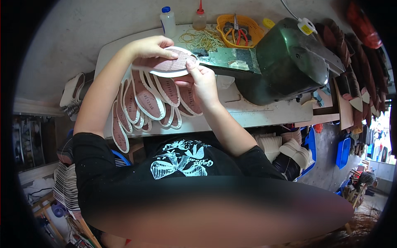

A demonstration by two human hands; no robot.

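Observation:
Both of my hands hold a shoe insole [171,63], reddish-brown with a white rim, at the tip of a dark green machine's arm [231,62]. My left hand [151,46] grips its upper left edge, thumb lying on the top face. My right hand [202,82] pinches the right end, thumb on top and fingers below. The point where the insole's end meets the machine is hard to make out. Beneath it, several similar insoles [149,103] hang in an overlapping bunch over the front edge of the white table [248,118].
Behind the hands stand a white bottle with blue cap [167,20] and a red-tipped bottle [199,20]. An orange basket [225,22] holds pliers beside loose rubber bands [202,40]. The machine's rounded body [277,62] blocks the right. Stacked pieces [269,146] and a blue bin [310,149] stand below right.

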